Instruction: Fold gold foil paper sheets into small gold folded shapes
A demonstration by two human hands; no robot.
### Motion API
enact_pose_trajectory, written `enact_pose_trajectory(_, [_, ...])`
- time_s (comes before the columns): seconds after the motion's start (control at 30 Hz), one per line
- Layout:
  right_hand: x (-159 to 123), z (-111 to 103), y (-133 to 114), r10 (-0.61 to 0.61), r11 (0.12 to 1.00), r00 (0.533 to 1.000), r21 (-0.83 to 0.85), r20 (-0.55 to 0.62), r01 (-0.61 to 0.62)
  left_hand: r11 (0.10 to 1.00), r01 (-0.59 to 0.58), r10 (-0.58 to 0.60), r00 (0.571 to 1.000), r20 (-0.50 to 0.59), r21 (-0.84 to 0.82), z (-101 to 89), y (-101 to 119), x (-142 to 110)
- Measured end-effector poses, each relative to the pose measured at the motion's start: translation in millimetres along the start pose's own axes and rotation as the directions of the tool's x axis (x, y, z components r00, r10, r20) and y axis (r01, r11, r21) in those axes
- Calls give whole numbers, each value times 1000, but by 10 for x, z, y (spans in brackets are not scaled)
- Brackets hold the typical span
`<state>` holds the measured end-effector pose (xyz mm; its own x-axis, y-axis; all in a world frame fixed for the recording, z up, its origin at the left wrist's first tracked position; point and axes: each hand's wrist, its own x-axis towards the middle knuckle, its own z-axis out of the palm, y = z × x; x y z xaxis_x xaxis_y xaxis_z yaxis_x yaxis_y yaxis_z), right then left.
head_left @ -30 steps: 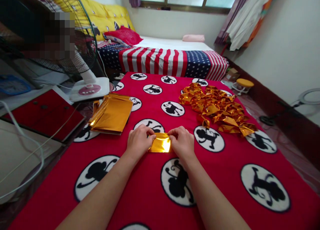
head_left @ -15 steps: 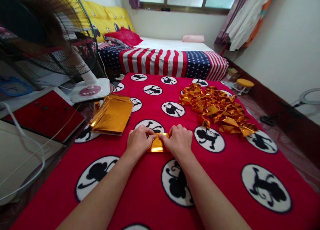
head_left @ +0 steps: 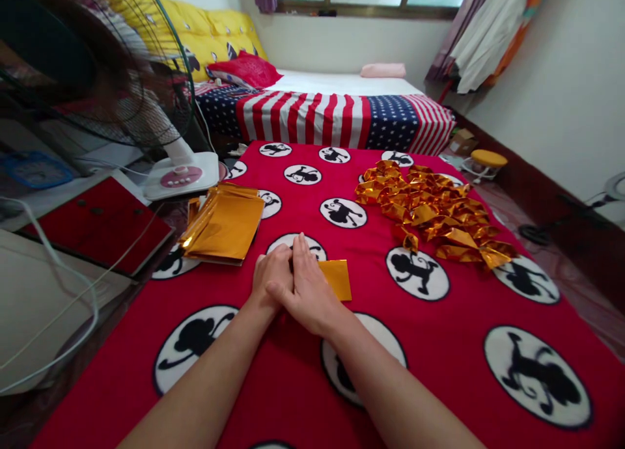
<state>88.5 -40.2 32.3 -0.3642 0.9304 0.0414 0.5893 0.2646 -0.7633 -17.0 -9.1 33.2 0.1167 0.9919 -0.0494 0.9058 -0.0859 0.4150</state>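
A folded sheet of gold foil paper (head_left: 336,280) lies flat on the red cloth (head_left: 263,390); its right end shows and its left part is under my hands. My right hand (head_left: 310,289) is laid over the paper with fingers straight and together, its thumb reaching across to my left hand. Curled fingers of my left hand (head_left: 273,276) rest at the paper's covered left end, their tips hidden. A stack of gold foil sheets (head_left: 224,224) sits to the left. Folded gold foil pieces (head_left: 430,215) are heaped to the right.
A standing fan (head_left: 180,169) is at the left, beside a red panel (head_left: 97,221) and a white cable (head_left: 78,280). Beyond the cloth is a bed with a striped, starred cover (head_left: 312,120). A yellow stool (head_left: 488,158) stands at the right.
Both thumbs were on the paper with the hands apart. My right hand has moved left and flattened against my left hand, uncovering the paper's right end.
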Motion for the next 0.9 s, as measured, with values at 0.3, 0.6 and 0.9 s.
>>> enact_pose_trajectory(0.3, [-251, -281, 354, 24, 938, 998, -346, 50, -6, 996, -54, 48, 995, -85, -72, 35, -11, -10])
enact_pose_trajectory(0.6, [-440, -498, 518, 43, 819, 998, -574, 52, -5, 997, -78, 81, 988, -131, 29, 4, 63, -66])
enact_pose_trajectory(0.9, [-482, -441, 587, -35, 793, 997, -606, 67, 68, 775, -579, 606, 794, 38, -254, 244, 430, -267])
